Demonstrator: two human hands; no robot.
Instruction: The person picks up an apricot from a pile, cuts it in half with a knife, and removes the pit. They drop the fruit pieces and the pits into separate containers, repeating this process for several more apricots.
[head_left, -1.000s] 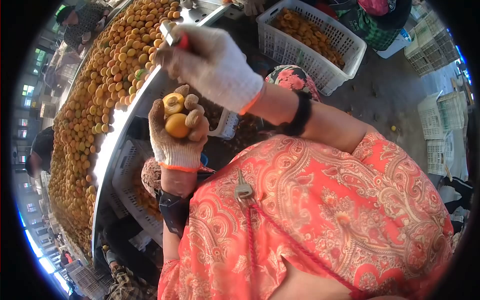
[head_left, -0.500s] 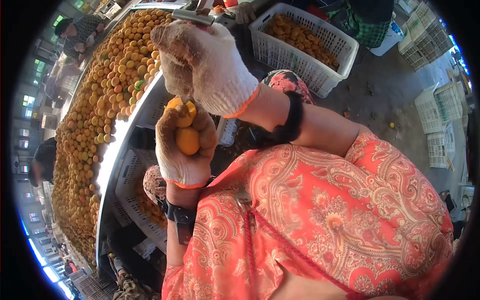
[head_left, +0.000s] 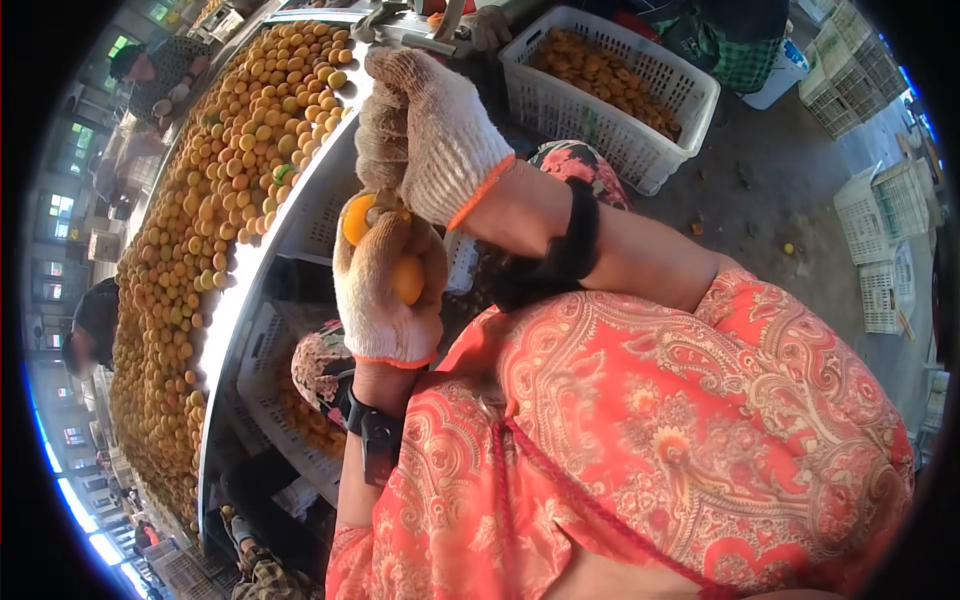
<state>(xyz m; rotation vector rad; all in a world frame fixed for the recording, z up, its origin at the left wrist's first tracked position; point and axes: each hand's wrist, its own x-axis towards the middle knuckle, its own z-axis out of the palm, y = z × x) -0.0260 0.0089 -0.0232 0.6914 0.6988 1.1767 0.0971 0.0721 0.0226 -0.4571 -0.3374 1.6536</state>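
Observation:
My left hand (head_left: 390,285), in a soiled white glove, is wrapped round apricots. One orange apricot (head_left: 357,220) shows at its fingertips and another (head_left: 407,279) rests against the palm. Just above it, my right hand (head_left: 425,135), also gloved, is closed with its fingers curled down. Its fingertips meet the top of my left hand; whatever they hold is hidden. To the left, a large heap of apricots (head_left: 240,160) lies on a table with a bright metal edge (head_left: 240,290).
A white crate (head_left: 610,90) of orange fruit pieces stands at the upper middle. Another crate (head_left: 265,400) sits below the table edge. Stacked crates (head_left: 850,70) are at the right. Co-workers (head_left: 160,75) are across the table at the left.
Both hands have shifted slightly right in the view. The upper apricot now sits farther left at the fingertips, and the lower one is more covered. The metal tool above my right hand looks lower and farther right.

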